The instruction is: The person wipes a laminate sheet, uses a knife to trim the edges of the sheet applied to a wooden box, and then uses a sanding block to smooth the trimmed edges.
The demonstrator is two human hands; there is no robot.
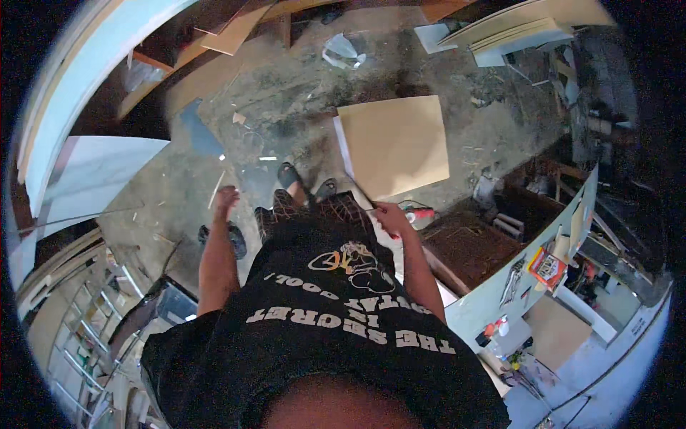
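My left hand (227, 198) hangs low on the left, away from my body. It is blurred, so its fingers cannot be made out clearly; a thin pale strip (216, 189) shows beside it against the floor. My right hand (389, 216) is by my right hip with its fingers closed around the end of a thin dark rod (363, 191). The rod slants forward toward the near corner of a large tan board (394, 146). Just right of this hand is a red tool-like object (420, 214), partly hidden.
A brown workbench-like surface (475, 250) stands to the right, beside a pale curved panel (468, 314). Stacked boards (518, 39) lie at the far right. On the floor are a blue sheet (200, 127), a plastic bag (343, 51) and scattered scraps. A metal ladder (82, 361) is at the lower left.
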